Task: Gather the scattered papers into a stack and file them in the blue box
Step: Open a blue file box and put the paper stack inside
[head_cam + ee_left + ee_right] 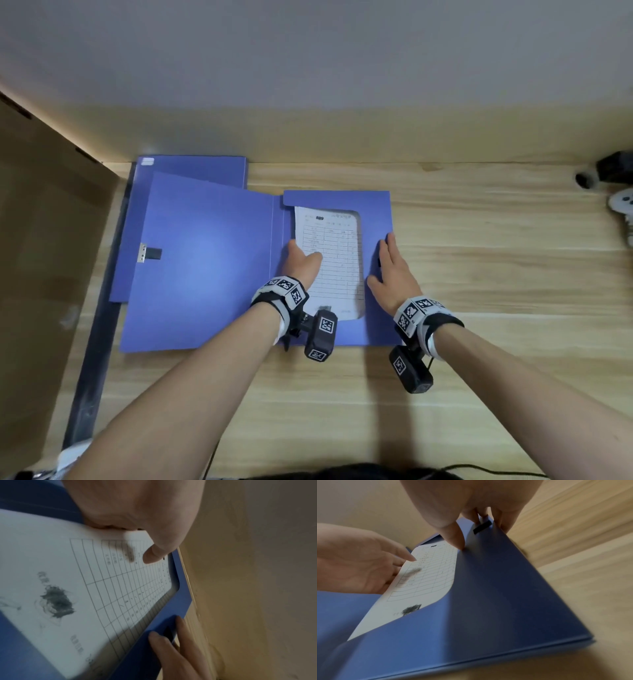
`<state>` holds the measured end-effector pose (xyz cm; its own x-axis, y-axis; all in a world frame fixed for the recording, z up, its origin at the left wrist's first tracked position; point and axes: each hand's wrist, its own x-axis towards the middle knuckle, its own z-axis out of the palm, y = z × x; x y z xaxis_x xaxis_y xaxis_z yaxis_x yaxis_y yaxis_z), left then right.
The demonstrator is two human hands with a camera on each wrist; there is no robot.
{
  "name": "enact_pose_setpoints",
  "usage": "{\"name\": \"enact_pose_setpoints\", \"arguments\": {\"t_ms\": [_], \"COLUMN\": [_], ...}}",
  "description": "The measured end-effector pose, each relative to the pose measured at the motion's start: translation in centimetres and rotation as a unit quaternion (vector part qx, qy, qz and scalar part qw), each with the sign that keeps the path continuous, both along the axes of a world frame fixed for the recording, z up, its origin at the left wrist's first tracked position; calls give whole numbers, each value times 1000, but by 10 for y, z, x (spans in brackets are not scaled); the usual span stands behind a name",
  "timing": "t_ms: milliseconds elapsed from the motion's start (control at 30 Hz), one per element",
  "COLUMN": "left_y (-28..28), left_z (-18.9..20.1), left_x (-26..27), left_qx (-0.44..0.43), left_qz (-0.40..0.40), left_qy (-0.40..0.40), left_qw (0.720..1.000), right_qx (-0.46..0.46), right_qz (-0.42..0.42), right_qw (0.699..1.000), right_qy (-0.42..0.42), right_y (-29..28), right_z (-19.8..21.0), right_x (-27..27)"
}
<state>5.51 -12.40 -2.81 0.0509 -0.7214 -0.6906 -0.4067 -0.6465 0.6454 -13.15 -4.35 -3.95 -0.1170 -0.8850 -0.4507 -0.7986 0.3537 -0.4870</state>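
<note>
The blue box (376, 219) lies open on the wooden table, its lid (205, 260) folded out to the left. The papers (335, 253) sit inside under a blue flap (505, 588) with a curved cut-out. My left hand (301, 263) holds the papers' left edge, with the thumb (150, 555) on top of the printed sheet (85, 588) and the fingers hidden behind it. My right hand (390, 270) lies flat on the flap's right side. Its thumb (455, 538) presses the flap and its fingers reach the edge by a black clasp (482, 526).
A second blue box (191, 168) lies shut behind the lid at the back left. A brown panel (51, 240) and a dark strip (99, 342) border the table's left side. A black device (613, 171) and a white controller (623, 205) sit at the far right.
</note>
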Motion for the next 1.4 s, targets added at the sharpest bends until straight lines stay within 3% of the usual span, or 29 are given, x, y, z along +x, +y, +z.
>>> {"name": "enact_pose_setpoints", "arguments": {"t_ms": [233,367,533,667,900,1033,1167,1400], "left_y": [-7,17,55,80,90,72,43,35], "left_z": [1,21,23,16,19,22,26,11], "left_x": [15,28,38,31,23,29,20,0], "left_qx": [48,50,79,110,88,49,15,29], "left_qz": [-52,-41,-104,-181,-272,-213,-111,-106], "left_qy": [-26,-46,-95,-133,-234,-214,-117,-123], "left_qw": [997,997,987,968,929,952,987,986], "right_qx": [11,17,28,33,30,26,17,24], "right_qz": [16,20,25,28,17,25,32,26], "right_qw": [1000,999,999,999,999,999,999,999], "right_qy": [9,18,17,15,11,10,15,23], "right_y": [2,2,2,2,8,8,8,7], "right_z": [4,7,14,16,14,11,8,7], "right_x": [0,1,0,-1,2,-1,-4,-1]}}
